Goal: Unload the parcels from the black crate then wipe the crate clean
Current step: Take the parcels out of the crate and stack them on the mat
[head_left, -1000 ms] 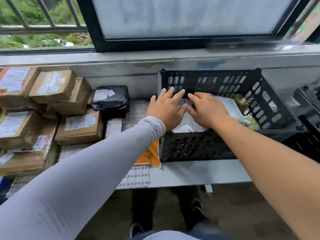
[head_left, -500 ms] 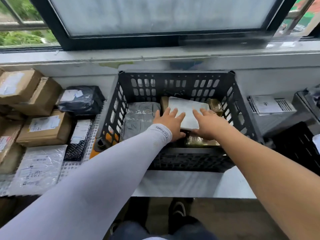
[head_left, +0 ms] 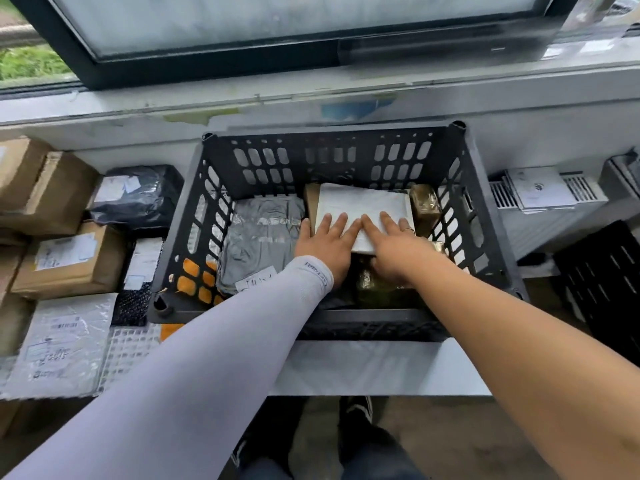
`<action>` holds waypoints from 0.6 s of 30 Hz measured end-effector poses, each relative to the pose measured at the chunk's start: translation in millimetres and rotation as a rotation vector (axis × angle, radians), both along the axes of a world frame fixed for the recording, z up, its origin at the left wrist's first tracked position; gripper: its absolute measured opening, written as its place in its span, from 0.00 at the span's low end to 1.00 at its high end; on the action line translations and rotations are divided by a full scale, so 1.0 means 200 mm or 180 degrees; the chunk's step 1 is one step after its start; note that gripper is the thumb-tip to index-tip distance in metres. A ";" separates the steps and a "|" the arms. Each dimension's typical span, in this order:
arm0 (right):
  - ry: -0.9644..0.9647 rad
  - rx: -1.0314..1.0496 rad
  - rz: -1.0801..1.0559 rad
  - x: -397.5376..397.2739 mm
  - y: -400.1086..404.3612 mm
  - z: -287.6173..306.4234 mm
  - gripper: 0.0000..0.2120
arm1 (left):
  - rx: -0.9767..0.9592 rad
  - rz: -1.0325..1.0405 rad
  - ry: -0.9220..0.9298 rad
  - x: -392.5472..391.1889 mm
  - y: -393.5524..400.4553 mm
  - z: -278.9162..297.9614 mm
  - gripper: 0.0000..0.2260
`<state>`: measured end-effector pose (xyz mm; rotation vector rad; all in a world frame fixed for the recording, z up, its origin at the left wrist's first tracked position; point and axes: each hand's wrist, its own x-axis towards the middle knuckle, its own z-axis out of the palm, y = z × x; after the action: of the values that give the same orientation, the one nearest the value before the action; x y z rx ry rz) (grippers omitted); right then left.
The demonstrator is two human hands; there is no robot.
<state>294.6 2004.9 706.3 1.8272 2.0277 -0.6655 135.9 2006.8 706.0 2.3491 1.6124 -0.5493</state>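
Note:
The black crate (head_left: 207,209) stands in the middle of the table below the window. Inside it lie a flat white parcel (head_left: 363,202) at the back right, a grey bag parcel (head_left: 259,237) on the left, and brown taped parcels (head_left: 424,204) at the right and beneath. My left hand (head_left: 323,245) in a grey sleeve and my right hand (head_left: 394,247) both reach into the crate. Their fingers lie spread on top of the white parcel's near edge. My right thumb is tucked out of sight under that edge.
Cardboard boxes (head_left: 69,261), a black bag parcel (head_left: 138,195) and a white mailer (head_left: 62,344) lie left of the crate on a white grid mat (head_left: 128,348). An orange parcel (head_left: 169,329) pokes out under the crate. Another black crate (head_left: 602,282) and white flat packages (head_left: 540,192) are at the right.
The view has swung so the crate sits in the centre and looks closer. Both hands have settled on the white parcel's near edge and stay there.

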 end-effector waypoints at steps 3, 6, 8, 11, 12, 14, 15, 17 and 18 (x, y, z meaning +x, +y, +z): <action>-0.0017 0.0254 0.0049 -0.01 -0.01 0.06 0.42 | 0.0220 -0.0033 -0.0062 -0.04 0.00 0.04 0.29; -0.0084 0.0564 0.0148 -0.05 -0.05 0.13 0.40 | 0.0448 -0.0036 -0.0236 -0.09 -0.03 0.08 0.30; -0.0173 0.0766 0.0163 -0.09 -0.08 0.19 0.39 | 0.0504 -0.0008 -0.0332 -0.13 -0.06 0.13 0.32; -0.0309 0.1006 0.0149 -0.20 -0.14 0.28 0.39 | 0.0628 -0.0057 -0.0413 -0.23 -0.11 0.21 0.38; -0.0320 0.1058 0.0123 -0.25 -0.15 0.30 0.39 | 0.0698 -0.0092 -0.0436 -0.28 -0.12 0.23 0.41; -0.0307 0.1145 0.0035 -0.35 -0.19 0.36 0.39 | 0.0814 -0.0132 -0.0493 -0.39 -0.15 0.28 0.42; -0.0302 0.1199 -0.0015 -0.42 -0.21 0.39 0.39 | 0.0866 -0.0146 -0.0510 -0.44 -0.16 0.30 0.41; -0.0301 0.1317 -0.0086 -0.54 -0.25 0.45 0.40 | 0.1005 -0.0188 -0.0530 -0.56 -0.19 0.36 0.37; -0.0295 0.1386 -0.0113 -0.60 -0.27 0.48 0.39 | 0.1102 -0.0224 -0.0562 -0.62 -0.21 0.39 0.34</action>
<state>173.6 1950.6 801.9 2.0826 2.2082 -0.1449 11.2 1964.8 783.1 2.6180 1.6578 -0.0716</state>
